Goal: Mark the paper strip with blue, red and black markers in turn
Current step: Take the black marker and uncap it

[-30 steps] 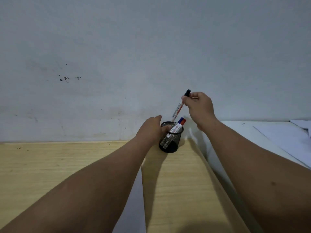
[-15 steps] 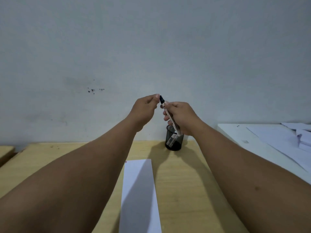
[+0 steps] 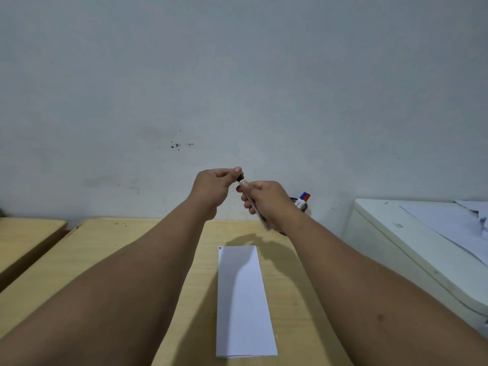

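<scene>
Wooden table (image 3: pixel 132 249): one paper strip (image 3: pixel 243 299), two hands gripping one black marker (image 3: pixel 252 204).

No text, number or brand can be read. Printing on the barrel of the black marker (image 3: pixel 254 207) is blurred, and the labels on the markers in the pen holder (image 3: pixel 303 207) are too small.

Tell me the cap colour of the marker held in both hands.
Black cap, seen in the head view.

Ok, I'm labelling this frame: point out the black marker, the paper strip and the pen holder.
black marker (image 3: pixel 240 178), head view, on its black cap.
paper strip (image 3: pixel 244 307), head view, on its bare white middle.
pen holder (image 3: pixel 303 207), head view, on its visible rim.
</scene>
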